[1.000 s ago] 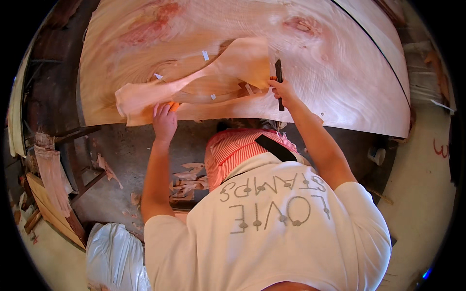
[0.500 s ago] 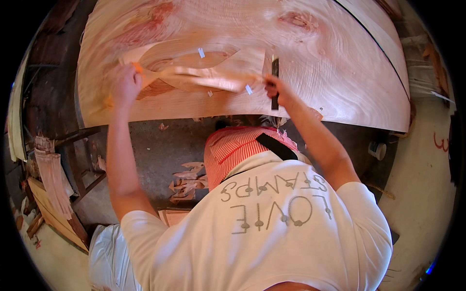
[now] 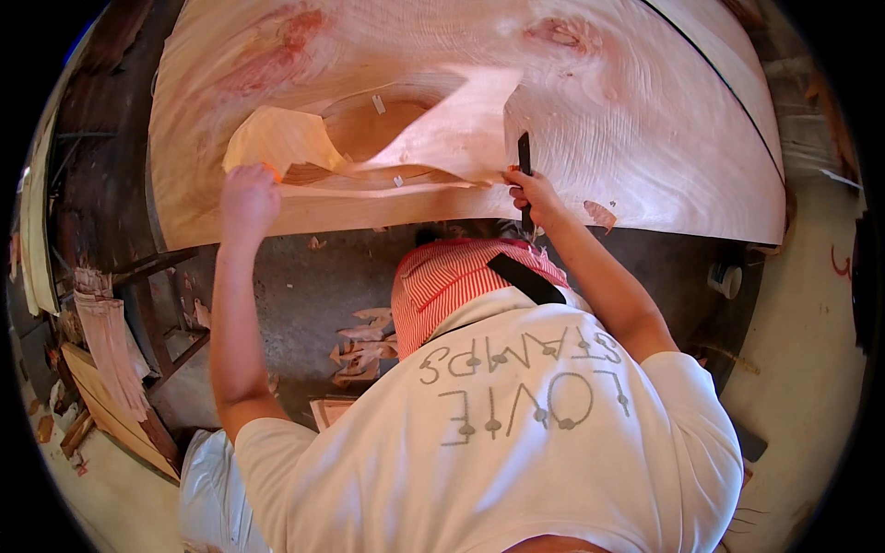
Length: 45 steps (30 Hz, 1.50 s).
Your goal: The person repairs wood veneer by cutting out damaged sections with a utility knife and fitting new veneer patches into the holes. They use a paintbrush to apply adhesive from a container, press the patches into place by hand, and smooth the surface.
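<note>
A thin, curling piece of wood veneer (image 3: 452, 124) stretches between my two hands above a large veneer sheet (image 3: 645, 166). My left hand (image 3: 249, 201) is closed on the veneer's left end, with a small orange thing (image 3: 270, 172) at its fingers; I cannot make out what it is. My right hand (image 3: 537, 196) is closed round a long, flat black tool (image 3: 525, 170), its fingertips at the veneer's right corner. Beneath the piece, an oval patch (image 3: 369, 124) shows in the large sheet, with small white tape bits (image 3: 378, 104) beside it.
The sheet's near edge curves just in front of my body. A loose veneer scrap (image 3: 599, 215) lies near that edge, right of my hand. Torn veneer scraps (image 3: 364, 346) litter the floor below. A white cup-like container (image 3: 725, 279) stands at right; wood pieces (image 3: 111, 396) lean at left.
The veneer piece has spread out from a blurred, twisted strip into a wider sheet. My left hand has moved down towards the near edge; my right hand has shifted slightly down.
</note>
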{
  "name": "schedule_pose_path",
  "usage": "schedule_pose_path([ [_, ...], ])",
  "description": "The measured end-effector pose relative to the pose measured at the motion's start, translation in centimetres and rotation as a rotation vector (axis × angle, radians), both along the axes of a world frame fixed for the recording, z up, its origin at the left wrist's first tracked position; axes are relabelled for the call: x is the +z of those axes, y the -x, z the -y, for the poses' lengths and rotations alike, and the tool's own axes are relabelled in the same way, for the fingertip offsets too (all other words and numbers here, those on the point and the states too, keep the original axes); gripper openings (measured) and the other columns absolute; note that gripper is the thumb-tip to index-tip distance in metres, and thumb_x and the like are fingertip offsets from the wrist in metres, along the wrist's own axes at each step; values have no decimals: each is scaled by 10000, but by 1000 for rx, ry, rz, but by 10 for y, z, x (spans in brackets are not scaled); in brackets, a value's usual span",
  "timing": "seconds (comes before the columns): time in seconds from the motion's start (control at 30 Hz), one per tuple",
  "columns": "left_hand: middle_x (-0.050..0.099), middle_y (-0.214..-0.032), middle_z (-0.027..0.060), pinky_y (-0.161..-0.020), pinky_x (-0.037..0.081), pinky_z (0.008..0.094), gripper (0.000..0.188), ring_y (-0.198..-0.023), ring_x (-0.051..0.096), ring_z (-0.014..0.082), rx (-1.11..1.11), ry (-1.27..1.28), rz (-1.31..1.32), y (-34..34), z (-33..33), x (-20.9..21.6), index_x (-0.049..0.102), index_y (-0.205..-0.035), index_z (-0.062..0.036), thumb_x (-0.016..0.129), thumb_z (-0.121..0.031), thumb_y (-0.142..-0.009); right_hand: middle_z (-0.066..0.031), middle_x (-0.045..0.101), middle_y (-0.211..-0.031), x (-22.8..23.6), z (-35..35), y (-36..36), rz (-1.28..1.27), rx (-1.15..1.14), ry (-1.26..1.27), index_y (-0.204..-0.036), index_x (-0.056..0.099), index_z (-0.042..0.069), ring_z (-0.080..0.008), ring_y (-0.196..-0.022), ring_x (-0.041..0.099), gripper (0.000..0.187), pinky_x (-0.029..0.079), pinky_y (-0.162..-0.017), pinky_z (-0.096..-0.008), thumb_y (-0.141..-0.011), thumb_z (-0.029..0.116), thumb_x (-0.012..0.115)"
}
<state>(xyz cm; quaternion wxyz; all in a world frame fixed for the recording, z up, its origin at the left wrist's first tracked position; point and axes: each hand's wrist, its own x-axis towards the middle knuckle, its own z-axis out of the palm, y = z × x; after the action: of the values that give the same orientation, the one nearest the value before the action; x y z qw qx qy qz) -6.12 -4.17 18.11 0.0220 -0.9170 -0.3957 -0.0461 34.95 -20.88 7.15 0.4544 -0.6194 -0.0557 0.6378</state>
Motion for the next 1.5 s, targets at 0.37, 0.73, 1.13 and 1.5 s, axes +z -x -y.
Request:
schedule_pose_path([
  [0.37,563,-1081,120,-797,471,368,265,-937,572,266,-84,321,418,-159,81,-71,600,-994,-16,569,-188,-794,42,418,-618,-19,13,15,52,-42,79,-835,514,108,-43,-427,315,114,232,-357,-213,-765,87,601],
  [0.73,522,-1005,88,-770,413,390,368,-995,488,249,88,137,299,-203,81,-126,574,-996,-79,664,-278,-700,46,439,-601,-19,31,20,225,168,109,-898,542,72,-41,-464,352,164,260,-392,-211,-791,164,624],
  [1.13,521,-1065,89,-836,363,390,344,-1026,485,240,220,96,296,-205,61,-144,567,-961,-94,684,-270,-690,-61,543,-631,-15,-2,-4,780,403,-234,-925,580,17,-145,-562,497,234,406,-539,-297,-858,239,547],
  [1.5,439,-1285,102,-1035,244,458,424,-1233,361,283,111,66,342,-192,59,-143,539,-1182,-127,583,-283,-790,-68,583,-646,-53,-14,18,669,568,-263,-991,566,31,-174,-593,578,240,447,-549,-308,-899,240,493],
])
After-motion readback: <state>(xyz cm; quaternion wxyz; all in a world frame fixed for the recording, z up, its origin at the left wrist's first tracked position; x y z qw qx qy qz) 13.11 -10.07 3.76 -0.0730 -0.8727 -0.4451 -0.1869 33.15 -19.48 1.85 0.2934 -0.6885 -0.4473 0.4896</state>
